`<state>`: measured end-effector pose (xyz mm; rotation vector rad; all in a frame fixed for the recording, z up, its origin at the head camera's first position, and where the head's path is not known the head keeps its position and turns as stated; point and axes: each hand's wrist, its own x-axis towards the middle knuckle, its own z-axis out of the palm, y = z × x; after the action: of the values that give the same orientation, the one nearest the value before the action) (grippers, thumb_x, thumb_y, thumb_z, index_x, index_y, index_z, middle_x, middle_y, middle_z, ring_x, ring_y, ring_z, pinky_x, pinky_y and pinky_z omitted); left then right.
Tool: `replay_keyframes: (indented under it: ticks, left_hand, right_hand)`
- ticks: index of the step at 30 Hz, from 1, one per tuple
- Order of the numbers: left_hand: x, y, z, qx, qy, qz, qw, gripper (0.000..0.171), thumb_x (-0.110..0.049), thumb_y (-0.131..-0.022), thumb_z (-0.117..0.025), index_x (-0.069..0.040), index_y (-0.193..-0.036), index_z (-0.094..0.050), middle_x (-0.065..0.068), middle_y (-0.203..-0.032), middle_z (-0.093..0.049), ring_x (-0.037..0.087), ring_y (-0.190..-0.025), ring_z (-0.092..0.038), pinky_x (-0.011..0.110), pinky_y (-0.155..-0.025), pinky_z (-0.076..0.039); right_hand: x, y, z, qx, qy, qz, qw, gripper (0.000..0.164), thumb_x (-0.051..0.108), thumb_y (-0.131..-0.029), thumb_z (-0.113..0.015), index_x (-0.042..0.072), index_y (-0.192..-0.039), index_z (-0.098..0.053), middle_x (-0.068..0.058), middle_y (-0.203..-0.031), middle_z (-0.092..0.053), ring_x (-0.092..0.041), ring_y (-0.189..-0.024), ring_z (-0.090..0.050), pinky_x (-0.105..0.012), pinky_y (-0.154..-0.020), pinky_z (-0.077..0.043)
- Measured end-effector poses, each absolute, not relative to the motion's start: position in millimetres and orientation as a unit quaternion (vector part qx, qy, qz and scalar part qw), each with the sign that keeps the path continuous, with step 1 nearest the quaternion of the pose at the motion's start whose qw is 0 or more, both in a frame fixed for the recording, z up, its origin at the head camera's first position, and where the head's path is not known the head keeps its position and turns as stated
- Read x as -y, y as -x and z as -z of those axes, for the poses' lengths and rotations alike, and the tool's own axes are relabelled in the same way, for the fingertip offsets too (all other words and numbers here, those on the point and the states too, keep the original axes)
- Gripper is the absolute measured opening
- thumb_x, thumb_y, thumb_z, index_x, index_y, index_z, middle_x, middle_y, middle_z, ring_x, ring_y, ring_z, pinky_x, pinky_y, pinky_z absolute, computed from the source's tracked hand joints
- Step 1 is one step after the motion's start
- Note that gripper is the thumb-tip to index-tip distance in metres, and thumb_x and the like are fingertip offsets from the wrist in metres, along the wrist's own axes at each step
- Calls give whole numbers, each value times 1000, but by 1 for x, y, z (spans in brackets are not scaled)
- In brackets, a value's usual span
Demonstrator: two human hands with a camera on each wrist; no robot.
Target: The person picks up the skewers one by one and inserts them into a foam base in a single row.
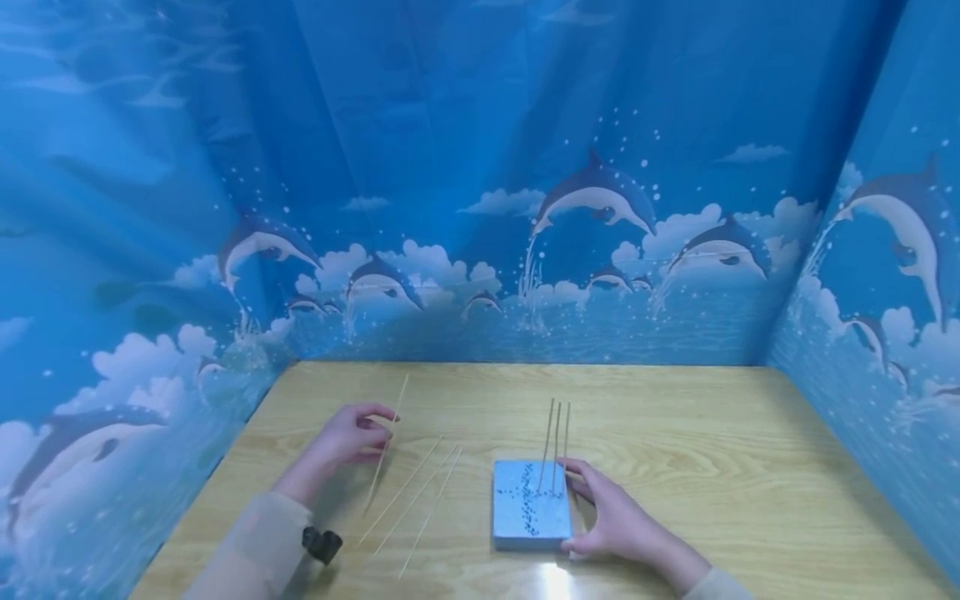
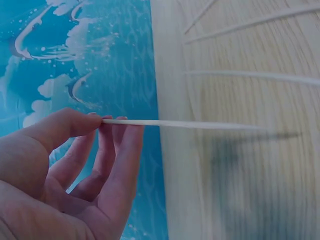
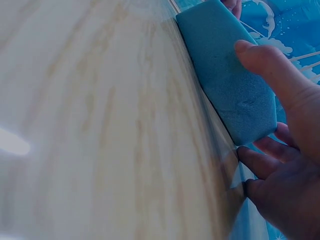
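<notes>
Thumb and fingertips of my left hand (image 1: 352, 437) pinch a thin pale wooden skewer (image 2: 185, 124) above the left part of the table, its lower end slanting down. A blue foam block (image 1: 513, 521) lies flat with many small dark holes in its top, in a rough cross. Three skewers (image 1: 556, 437) stand upright in its right part. My right hand (image 1: 622, 521) grips the block's right side, thumb at the near corner and fingers at the far one. In the right wrist view the thumb overlaps the block's side (image 3: 225, 75).
Several loose skewers (image 1: 412, 502) lie slanted on the wooden table (image 1: 675, 433) between my left hand and the block. A blue curtain (image 1: 450, 167) printed with dolphins hangs along the table's back and sides. A small black device (image 1: 322, 543) sits at my left wrist.
</notes>
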<state>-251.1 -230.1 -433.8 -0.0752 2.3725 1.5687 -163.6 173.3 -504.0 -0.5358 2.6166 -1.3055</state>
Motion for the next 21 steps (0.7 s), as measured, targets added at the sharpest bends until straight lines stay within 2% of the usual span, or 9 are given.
replay_keyframes:
  ticks: [5,12,21]
  left_hand:
    - [221,248,424,-820,6,-556,137,32,-1,-92,-62,1,-124,-59,23,-103,-67,27,-88,-68,41,-79,-63]
    - [194,241,410,-799,-13,-594,98,33,-4,-93,-64,0,-125,-59,11,-100,-67,20,-89,-66,39,-82,-63]
    - [170,226,394,-754,-21,-652,73,33,1,-89,-66,2,-122,-61,17,-105,-68,19,-88,-68,38,-84,-62]
  right_hand:
    - [-174,163,504,-877,182,437,85,114,27,-59,-91,4,-151,-30,-25,-151,-41,-38,-134,-49,-56,-114,-31]
    - [-175,164,503,-876,173,440,90,116,32,-58,-92,5,-151,-30,-25,-153,-37,-38,-135,-48,-56,-115,-28]
    - [-173,164,503,-873,181,444,88,116,33,-58,-92,4,-151,-30,-25,-153,-38,-40,-135,-48,-58,-115,-26]
